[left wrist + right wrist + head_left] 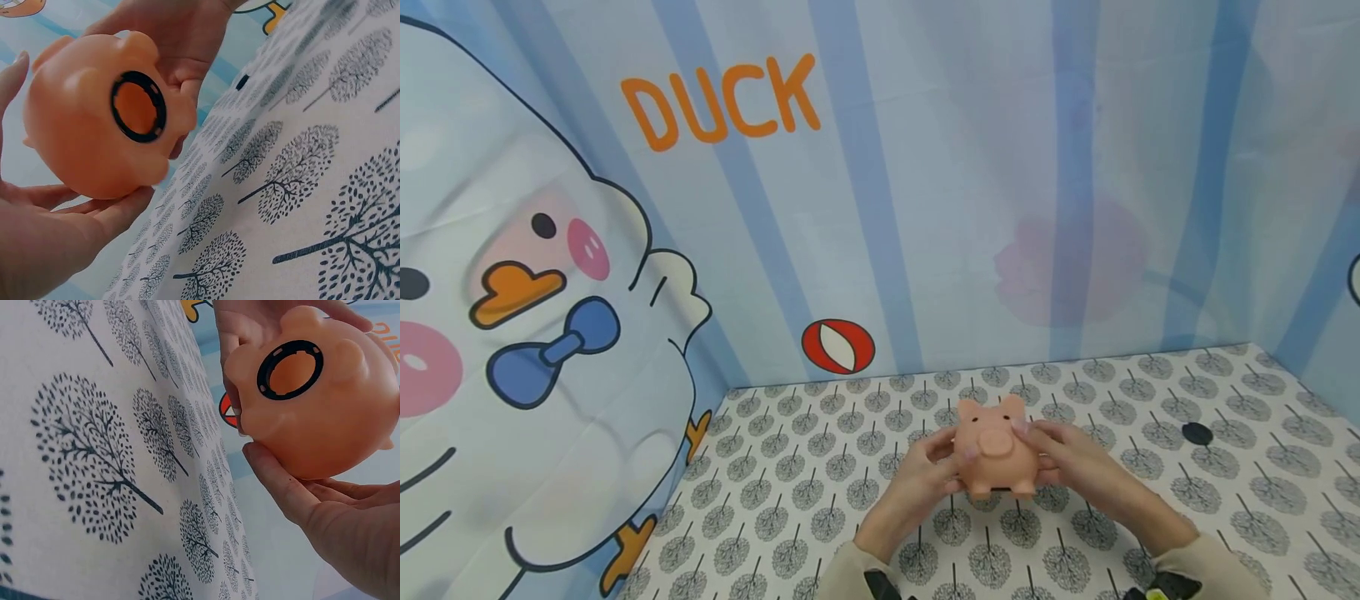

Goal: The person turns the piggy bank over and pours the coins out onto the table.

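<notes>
Both hands are holding the pig (997, 467) just above the cloth (790, 467), keeping it upright with its snout facing the head camera. The left hand (923, 468) is gripping one flank, its thumb resting beside the snout while its fingers are curving round the side. The right hand (1071, 454) is gripping the opposite flank, its thumb pressing near an eye. Underneath, a black ring (262, 375) is framing an open hole (the wrist views are showing it plainly, between the feet). A black disc (1197, 433) is lying on the cloth, well apart from the pig, beyond the right hand. Pale sleeves (1213, 571) are covering the forearms. Behind, a striped curtain (940, 208) is hanging, bearing a big duck (587, 458) on the left, orange letters (737, 129) and a red-and-white ball (838, 346).
</notes>
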The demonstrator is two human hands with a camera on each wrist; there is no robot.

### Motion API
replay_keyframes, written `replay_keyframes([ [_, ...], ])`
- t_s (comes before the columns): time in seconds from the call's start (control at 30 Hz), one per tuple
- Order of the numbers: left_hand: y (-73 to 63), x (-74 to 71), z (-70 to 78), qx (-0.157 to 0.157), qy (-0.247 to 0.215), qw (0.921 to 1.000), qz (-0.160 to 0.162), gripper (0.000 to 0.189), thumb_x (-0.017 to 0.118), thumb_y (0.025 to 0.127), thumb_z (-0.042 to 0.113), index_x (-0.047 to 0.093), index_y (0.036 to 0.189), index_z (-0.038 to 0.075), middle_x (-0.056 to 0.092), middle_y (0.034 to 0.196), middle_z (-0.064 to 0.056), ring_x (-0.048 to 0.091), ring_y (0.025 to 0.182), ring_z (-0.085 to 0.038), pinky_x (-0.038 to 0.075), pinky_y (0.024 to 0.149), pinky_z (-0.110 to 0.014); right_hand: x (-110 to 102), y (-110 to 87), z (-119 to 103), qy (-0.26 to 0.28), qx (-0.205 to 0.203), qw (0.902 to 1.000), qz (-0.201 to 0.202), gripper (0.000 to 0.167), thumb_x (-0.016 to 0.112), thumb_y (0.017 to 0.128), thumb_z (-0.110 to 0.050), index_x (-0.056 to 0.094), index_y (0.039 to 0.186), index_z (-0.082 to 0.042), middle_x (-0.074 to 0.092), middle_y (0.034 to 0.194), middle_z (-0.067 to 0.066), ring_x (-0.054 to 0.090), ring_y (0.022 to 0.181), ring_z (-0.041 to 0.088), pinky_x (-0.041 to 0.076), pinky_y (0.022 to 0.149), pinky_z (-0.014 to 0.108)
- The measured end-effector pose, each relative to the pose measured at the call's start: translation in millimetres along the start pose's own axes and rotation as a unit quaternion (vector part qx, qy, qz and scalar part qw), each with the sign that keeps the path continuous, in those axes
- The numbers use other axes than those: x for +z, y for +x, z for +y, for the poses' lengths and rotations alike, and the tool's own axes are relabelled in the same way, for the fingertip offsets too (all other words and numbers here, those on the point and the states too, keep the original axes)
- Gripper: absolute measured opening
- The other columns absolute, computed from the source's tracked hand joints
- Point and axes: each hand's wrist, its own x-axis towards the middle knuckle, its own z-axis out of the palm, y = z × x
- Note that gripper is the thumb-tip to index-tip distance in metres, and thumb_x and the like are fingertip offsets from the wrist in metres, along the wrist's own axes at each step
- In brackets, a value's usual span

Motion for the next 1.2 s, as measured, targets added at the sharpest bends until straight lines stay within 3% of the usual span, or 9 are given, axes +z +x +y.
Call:
replay_keyframes([
  [0.13,-0.5,-2.1,0.5,-0.006,-0.016,0.9998,-0.005,0.075,0.068,0.103,0.041,0.040,0.160,0.001,0.055,0.154,-0.024,0.062,0.135,-0.027,0.056,0.113,-0.037,2.9,-2.7,-0.5,-0.059,-0.018,0.9978,0.027,0.075,0.061,0.105,-0.040,0.036,0.158,0.007,0.059,0.145,0.030,0.069,0.121,0.030,0.062,0.102,0.040],
  [0.27,0.8,-4.1,-1.7,-0.012,-0.018,0.9998,-0.002,0.077,0.068,0.103,0.040,0.038,0.159,-0.004,0.053,0.154,-0.025,0.059,0.139,-0.029,0.051,0.119,-0.041,5.1,-5.6,-0.7,-0.084,-0.039,0.9951,0.035,0.076,0.067,0.101,-0.037,0.038,0.158,0.004,0.053,0.152,0.032,0.060,0.134,0.043,0.060,0.104,0.049],
  [0.57,2.8,-6.2,-4.6,-0.018,-0.003,0.9992,-0.035,0.069,0.079,0.095,0.040,0.057,0.146,-0.002,0.073,0.132,-0.016,0.071,0.109,-0.012,0.059,0.099,-0.026,1.6,-6.0,2.3,-0.083,-0.082,0.9929,0.023,0.074,0.068,0.101,-0.032,0.036,0.161,-0.002,0.051,0.155,0.031,0.057,0.138,0.048,0.055,0.111,0.059],
  [0.77,2.6,-6.4,-1.6,-0.013,0.015,0.9993,-0.033,0.070,0.078,0.096,0.037,0.053,0.151,0.001,0.067,0.140,-0.018,0.070,0.117,-0.015,0.058,0.106,-0.030,-2.9,-4.5,3.8,-0.086,-0.099,0.9913,0.007,0.074,0.070,0.100,-0.027,0.036,0.160,-0.001,0.047,0.157,0.034,0.054,0.139,0.051,0.054,0.110,0.062],
  [0.93,2.1,-5.3,-1.8,-0.010,0.028,0.9992,-0.026,0.066,0.077,0.097,0.035,0.055,0.151,0.005,0.068,0.139,-0.017,0.069,0.115,-0.014,0.058,0.102,-0.028,-4.4,-4.9,3.7,-0.089,-0.082,0.9927,0.002,0.076,0.072,0.099,-0.030,0.035,0.161,-0.004,0.045,0.158,0.033,0.052,0.141,0.053,0.052,0.112,0.064],
  [1.2,1.7,-1.2,-3.9,0.012,0.057,0.9983,0.012,0.068,0.081,0.093,0.029,0.054,0.152,0.007,0.067,0.141,-0.013,0.067,0.127,-0.021,0.054,0.115,-0.037,-8.9,-2.1,0.8,-0.099,-0.087,0.9911,-0.016,0.079,0.073,0.100,-0.028,0.033,0.162,0.000,0.045,0.159,0.031,0.055,0.140,0.048,0.058,0.109,0.052],
])
